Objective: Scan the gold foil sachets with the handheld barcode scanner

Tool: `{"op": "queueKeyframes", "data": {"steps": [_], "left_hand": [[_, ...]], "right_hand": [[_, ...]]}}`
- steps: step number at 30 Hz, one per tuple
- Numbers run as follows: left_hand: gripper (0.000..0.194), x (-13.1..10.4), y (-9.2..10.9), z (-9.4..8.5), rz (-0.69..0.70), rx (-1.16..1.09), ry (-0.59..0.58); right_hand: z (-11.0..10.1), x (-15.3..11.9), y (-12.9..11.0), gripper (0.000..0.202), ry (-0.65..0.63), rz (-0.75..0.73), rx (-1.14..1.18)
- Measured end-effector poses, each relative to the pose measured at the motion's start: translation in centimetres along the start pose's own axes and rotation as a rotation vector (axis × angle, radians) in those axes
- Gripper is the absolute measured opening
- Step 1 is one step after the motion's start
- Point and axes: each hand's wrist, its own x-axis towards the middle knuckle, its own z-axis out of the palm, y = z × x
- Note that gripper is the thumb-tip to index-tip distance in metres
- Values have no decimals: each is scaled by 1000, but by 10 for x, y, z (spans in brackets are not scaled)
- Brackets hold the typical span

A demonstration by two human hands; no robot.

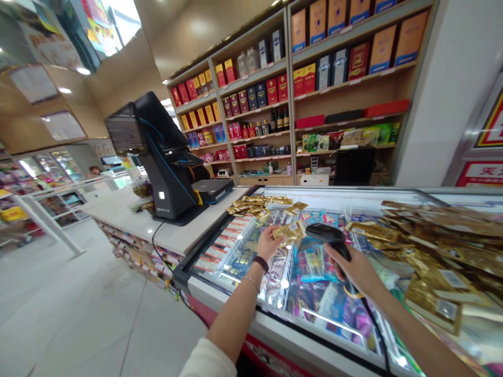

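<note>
Pinched by its left end, a gold packet (290, 232) is in my left hand (270, 244), above the glass top of a chest freezer (220, 294). My right hand (349, 266) is wrapped round the handle of a black barcode scanner (326, 232), whose head points left, close to the packet's right end. A small pile of gold packets (251, 207) lies on the glass beyond my left hand. To the right, a larger heap of gold packets (444, 241) spreads over the glass, some with barcode labels showing.
A black cash register (167, 173) stands on the white counter (137, 230) at the left. The scanner's cable (375, 322) hangs past my right forearm. Shelves of boxes and bottles (259, 104) line the back. Far left, a person (94, 171) is partly visible.
</note>
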Motion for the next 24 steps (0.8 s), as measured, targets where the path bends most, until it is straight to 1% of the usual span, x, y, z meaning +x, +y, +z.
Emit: {"op": "queueKeyframes", "data": {"steps": [3, 5, 7, 9, 11, 13, 15, 17, 20, 22, 24], "left_hand": [[45, 0, 4, 1, -8, 24, 44], [47, 1, 4, 1, -39, 8, 84], [52, 4, 1, 1, -84, -2, 116], [53, 8, -4, 5, -114, -27, 147], [47, 11, -7, 13, -147, -63, 165], [36, 13, -7, 28, -210, -127, 145], [24, 13, -5, 49, -270, -192, 98], [20, 11, 0, 77, -320, -254, 37], [23, 6, 9, 129, -361, -346, -45], [25, -1, 17, 167, -366, -390, -94], [27, -8, 25, 204, -345, -414, -197]], "right_hand": [[-15, 5, 4, 54, 45, 30, 141], [-32, 6, 7, 55, 125, 41, 207], [-54, 2, 11, 55, 219, 44, 226], [-80, -4, 16, 55, 317, 51, 236], [-107, -12, 20, 54, 407, 66, 270], [-133, -22, 22, 53, 513, 90, 326], [-157, -33, 22, 54, 645, 101, 373], [-178, -45, 21, 55, 756, 97, 397], [-203, -64, 20, 56, 834, 110, 405], [-216, -74, 20, 57, 872, 131, 418], [-224, -83, 20, 60, 913, 145, 425]]}}
